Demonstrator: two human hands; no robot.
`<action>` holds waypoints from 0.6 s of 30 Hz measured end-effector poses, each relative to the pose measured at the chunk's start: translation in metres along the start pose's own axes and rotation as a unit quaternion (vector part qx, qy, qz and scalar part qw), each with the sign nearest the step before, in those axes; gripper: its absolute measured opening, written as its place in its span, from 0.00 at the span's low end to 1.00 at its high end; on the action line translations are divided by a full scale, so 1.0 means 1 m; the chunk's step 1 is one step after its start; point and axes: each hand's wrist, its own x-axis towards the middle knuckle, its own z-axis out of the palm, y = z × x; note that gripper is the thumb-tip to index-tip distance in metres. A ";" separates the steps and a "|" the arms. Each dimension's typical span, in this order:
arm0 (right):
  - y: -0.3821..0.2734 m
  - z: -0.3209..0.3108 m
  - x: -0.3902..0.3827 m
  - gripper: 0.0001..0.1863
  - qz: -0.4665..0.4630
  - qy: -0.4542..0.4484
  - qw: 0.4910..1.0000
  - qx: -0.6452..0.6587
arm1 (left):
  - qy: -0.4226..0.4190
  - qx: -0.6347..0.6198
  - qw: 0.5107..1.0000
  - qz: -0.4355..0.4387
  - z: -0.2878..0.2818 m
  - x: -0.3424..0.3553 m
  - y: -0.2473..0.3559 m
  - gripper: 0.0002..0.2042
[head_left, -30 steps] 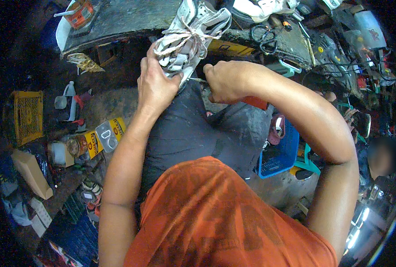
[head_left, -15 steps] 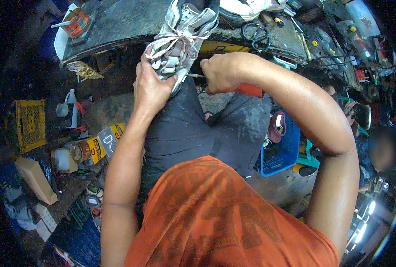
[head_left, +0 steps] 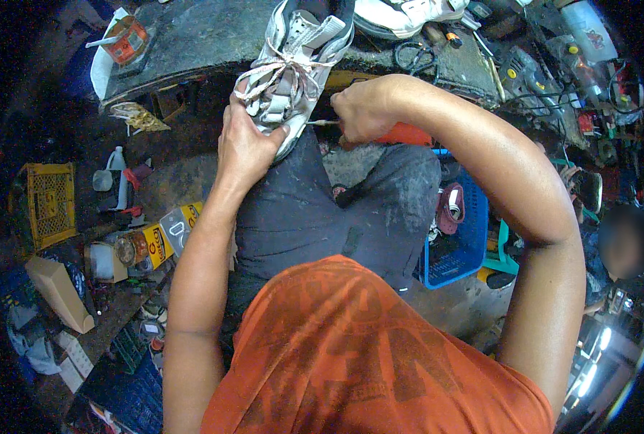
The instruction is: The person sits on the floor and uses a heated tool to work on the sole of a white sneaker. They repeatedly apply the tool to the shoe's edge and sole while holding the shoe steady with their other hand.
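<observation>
A white and grey sneaker point(head_left: 293, 79), its pale laces tied in a bow, rests at the bench's near edge with its toe toward me. My left hand point(head_left: 253, 137) grips it around the toe end, thumb on the side of the sole. To the right of the shoe, my right hand point(head_left: 362, 112) is closed in a fist. From that fist a thin, pale-shafted tool point(head_left: 325, 123), perhaps an awl, reaches to the shoe's side near the sole. Its handle is mostly hidden by my fingers, and I cannot make out whether its tip is in the shoe.
Ahead lies a dark, worn bench point(head_left: 199, 36) carrying an orange tub point(head_left: 125, 42), another white shoe point(head_left: 409, 16) and black-handled scissors point(head_left: 414, 61). A blue basket point(head_left: 456, 267) with a maroon clog stands right of my legs. At left is a yellow crate point(head_left: 51, 206).
My right fist has shifted slightly away from the shoe, showing more of the thin shaft. The sneaker and my left hand have hardly moved.
</observation>
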 end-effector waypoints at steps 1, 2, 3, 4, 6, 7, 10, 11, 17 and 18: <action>0.002 0.000 0.001 0.27 0.007 0.006 1.000 0.000 | 0.000 0.000 1.000 0.003 0.000 0.000 0.000 0.46; 0.004 -0.001 0.001 0.27 0.010 0.013 1.000 0.000 | -0.001 0.000 1.000 0.005 0.000 0.001 -0.001 0.45; 0.005 -0.001 0.001 0.27 0.013 0.020 1.000 0.001 | 0.000 -0.001 1.000 0.004 0.000 0.001 -0.001 0.45; 0.006 0.000 0.001 0.27 0.014 0.019 1.000 -0.002 | 0.002 -0.002 1.000 0.004 0.000 0.000 -0.001 0.45; 0.008 -0.001 0.001 0.27 0.013 0.017 1.000 -0.007 | 0.003 -0.005 1.000 0.002 0.000 0.000 -0.001 0.45; 0.007 0.000 0.002 0.27 0.016 0.019 1.000 -0.009 | 0.002 -0.008 1.000 0.001 0.000 -0.001 -0.001 0.45; 0.004 0.002 0.001 0.27 0.024 0.030 0.999 -0.009 | 0.001 -0.010 1.000 -0.002 0.000 -0.001 -0.001 0.45; 0.001 0.005 0.000 0.28 0.034 0.035 0.999 -0.005 | 0.003 -0.010 1.000 0.000 0.000 0.000 -0.001 0.45; -0.014 0.018 0.000 0.28 0.039 0.045 0.998 0.022 | 0.005 -0.014 1.000 0.007 0.001 0.001 -0.005 0.45; -0.013 0.020 -0.003 0.28 0.044 0.065 0.996 0.034 | -0.004 -0.015 1.000 0.000 0.001 0.002 -0.007 0.45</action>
